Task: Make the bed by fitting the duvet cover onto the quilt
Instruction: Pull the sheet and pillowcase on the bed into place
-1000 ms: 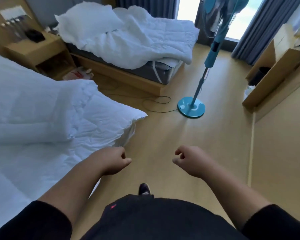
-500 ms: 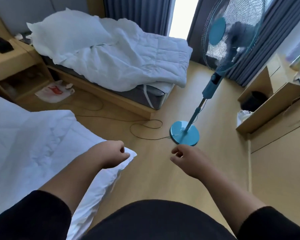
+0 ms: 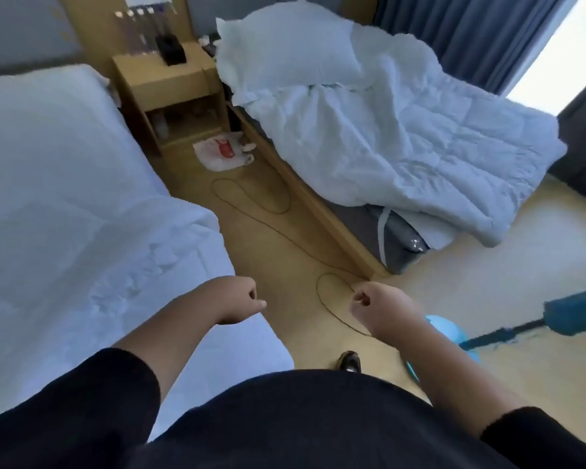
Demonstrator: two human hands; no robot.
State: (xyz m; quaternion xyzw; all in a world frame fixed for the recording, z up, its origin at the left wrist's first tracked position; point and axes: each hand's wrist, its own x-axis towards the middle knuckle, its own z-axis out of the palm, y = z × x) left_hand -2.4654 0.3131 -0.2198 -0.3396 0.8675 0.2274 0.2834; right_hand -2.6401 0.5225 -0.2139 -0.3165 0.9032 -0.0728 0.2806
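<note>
Bedding fills the near left: a white quilt (image 3: pixel 82 214) lies spread on the near bed. Across the floor (image 3: pixel 271 238), a second rumpled quilt (image 3: pixel 403 157) covers the far bed. Left hand (image 3: pixel 234 299) and right hand (image 3: pixel 379 308) hover over the floor, both fisted and empty.

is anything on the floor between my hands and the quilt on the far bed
A thin black cable loops across the floor of the aisle. A plastic bag lies near the nightstand. Otherwise nothing visible blocks the way to the quilt.
</note>
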